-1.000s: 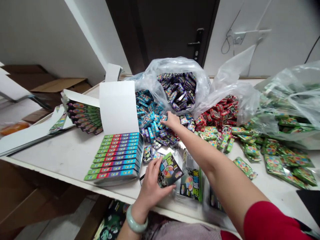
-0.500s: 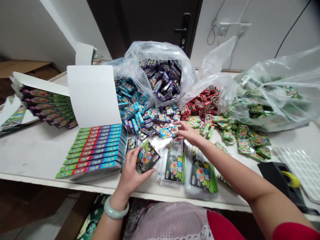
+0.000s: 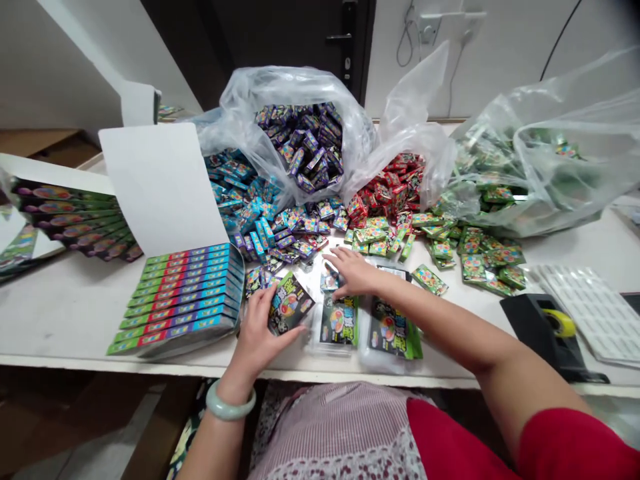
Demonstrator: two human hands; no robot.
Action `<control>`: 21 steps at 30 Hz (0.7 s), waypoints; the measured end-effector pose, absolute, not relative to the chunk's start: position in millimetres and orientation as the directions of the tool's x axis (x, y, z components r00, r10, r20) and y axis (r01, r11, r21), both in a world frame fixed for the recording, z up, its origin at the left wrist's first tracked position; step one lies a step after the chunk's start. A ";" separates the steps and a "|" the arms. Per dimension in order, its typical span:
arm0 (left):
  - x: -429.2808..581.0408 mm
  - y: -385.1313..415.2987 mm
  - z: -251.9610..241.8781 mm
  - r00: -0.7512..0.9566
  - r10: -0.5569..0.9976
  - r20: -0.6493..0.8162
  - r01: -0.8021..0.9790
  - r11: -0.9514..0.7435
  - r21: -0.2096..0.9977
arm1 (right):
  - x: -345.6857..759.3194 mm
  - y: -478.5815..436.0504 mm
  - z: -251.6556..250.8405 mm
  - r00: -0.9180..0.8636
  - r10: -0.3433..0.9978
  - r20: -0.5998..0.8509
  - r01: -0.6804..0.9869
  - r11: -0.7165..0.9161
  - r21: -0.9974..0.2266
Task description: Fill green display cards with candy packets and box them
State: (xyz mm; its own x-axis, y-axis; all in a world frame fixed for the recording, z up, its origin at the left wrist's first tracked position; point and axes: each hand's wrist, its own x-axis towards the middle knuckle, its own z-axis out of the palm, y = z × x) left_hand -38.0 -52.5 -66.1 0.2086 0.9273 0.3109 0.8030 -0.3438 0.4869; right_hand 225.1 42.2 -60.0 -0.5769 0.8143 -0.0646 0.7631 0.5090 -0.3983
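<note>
My left hand (image 3: 260, 330) holds a black and green printed pouch (image 3: 291, 305), thumb along its lower edge and fingers behind its left side. Under the curled fingers of my right hand (image 3: 353, 272) is a small blue packet (image 3: 329, 279), partly covered by them. It sits at the top end of a clear plastic pouch with a black and green printed front (image 3: 339, 321). A second printed pouch (image 3: 390, 327) lies to the right, beneath my right forearm.
An opened display box (image 3: 175, 300) holds rows of coloured packets at left. Behind are heaps of blue packets (image 3: 235, 187), purple packets (image 3: 313, 150), red packets (image 3: 393, 183) and green packets (image 3: 493, 257), partly in clear bags. A tape dispenser (image 3: 537, 333) stands at right.
My right hand has moved down toward me with the small blue packet, from the heap to the printed pouch. My left hand keeps its hold. The whole view has shifted slightly.
</note>
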 end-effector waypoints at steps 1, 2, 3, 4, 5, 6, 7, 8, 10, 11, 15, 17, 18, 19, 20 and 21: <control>-36.4 -52.0 -65.7 0.220 0.925 0.311 0.801 -0.353 0.483 | 222.1 44.9 -61.7 -0.572 0.817 -0.077 0.770 0.502 -0.393; -35.2 -51.7 -65.3 0.231 0.922 0.312 0.801 -0.362 0.478 | 220.6 45.9 -62.3 -0.563 0.824 -0.066 0.773 0.497 -0.393; -34.3 -51.7 -65.0 0.240 0.919 0.313 0.801 -0.370 0.471 | 220.9 45.0 -61.0 -0.546 0.837 -0.027 0.774 0.492 -0.399; -33.8 -51.8 -64.9 0.250 0.916 0.314 0.801 -0.378 0.464 | 223.2 42.4 -57.4 -0.521 0.853 0.034 0.770 0.487 -0.412; -33.3 -51.9 -65.1 0.261 0.913 0.314 0.801 -0.386 0.457 | 227.2 38.5 -51.3 -0.498 0.861 0.104 0.757 0.490 -0.432; -32.7 -51.9 -65.4 0.273 0.910 0.311 0.800 -0.395 0.452 | 232.4 33.8 -42.9 -0.490 0.855 0.170 0.731 0.509 -0.455; -31.9 -51.7 -65.7 0.286 0.908 0.304 0.796 -0.402 0.452 | 238.1 28.6 -33.0 -0.508 0.833 0.222 0.691 0.547 -0.472; -30.7 -51.2 -66.0 0.298 0.907 0.297 0.789 -0.410 0.458 | 243.6 23.4 -22.1 -0.568 0.787 0.242 0.637 0.606 -0.476; -27.3 -49.9 -65.5 0.332 0.900 0.283 0.768 -0.432 0.472 | 251.6 13.9 -1.3 -0.705 0.680 0.200 0.544 0.700 -0.462; -25.3 -49.4 -64.6 0.353 0.893 0.278 0.757 -0.447 0.475 | 253.7 10.0 7.3 -0.755 0.637 0.158 0.518 0.727 -0.451; -19.8 -50.1 -57.9 0.440 0.858 0.266 0.723 -0.514 0.463 | 253.6 2.2 23.4 -0.829 0.559 0.034 0.503 0.770 -0.392; -19.0 -52.3 -55.0 0.463 0.850 0.251 0.710 -0.525 0.470 | 252.2 2.3 23.8 -0.856 0.516 0.017 0.472 0.794 -0.382; -18.8 -53.5 -54.1 0.470 0.849 0.241 0.704 -0.525 0.478 | 251.3 3.0 23.3 -0.866 0.499 0.019 0.453 0.802 -0.390; -18.5 -54.5 -53.7 0.475 0.849 0.230 0.699 -0.523 0.487 | 250.3 4.1 22.6 -0.868 0.495 0.030 0.442 0.801 -0.404; -17.9 -55.4 -53.7 0.475 0.851 0.225 0.695 -0.519 0.497 | 249.1 5.6 21.8 -0.863 0.502 0.045 0.439 0.792 -0.424; -17.0 -55.9 -53.9 0.473 0.853 0.222 0.692 -0.515 0.506 | 247.7 7.2 21.0 -0.856 0.514 0.058 0.438 0.780 -0.447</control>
